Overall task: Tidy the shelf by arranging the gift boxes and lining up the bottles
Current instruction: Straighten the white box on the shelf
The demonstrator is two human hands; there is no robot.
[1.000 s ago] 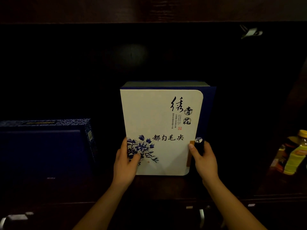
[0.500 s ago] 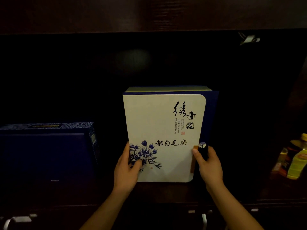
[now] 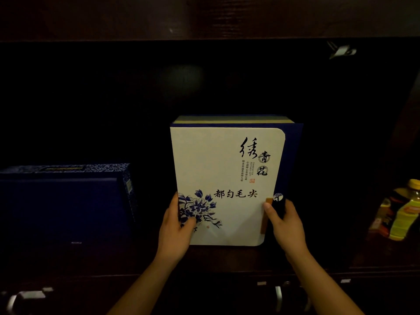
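A white gift box (image 3: 225, 173) with blue flowers, black calligraphy and a blue spine stands upright in the middle of the dark shelf (image 3: 227, 258). My left hand (image 3: 176, 226) grips its lower left edge, thumb on the front. My right hand (image 3: 285, 222) grips its lower right edge by the clasp, thumb on the front. A dark blue gift box (image 3: 63, 201) stands on the shelf to the left, apart from the white one. Yellow-labelled bottles (image 3: 402, 212) stand at the far right, partly cut off by the frame.
A dark wooden board (image 3: 204, 17) runs above the shelf opening. A small metal clip (image 3: 342, 51) hangs at the upper right. Metal handles (image 3: 278, 294) show on the dark front below the shelf. The shelf's back is in deep shadow.
The white box and both hands sit slightly lower and further right in view than a second ago; the grip on the box is the same.
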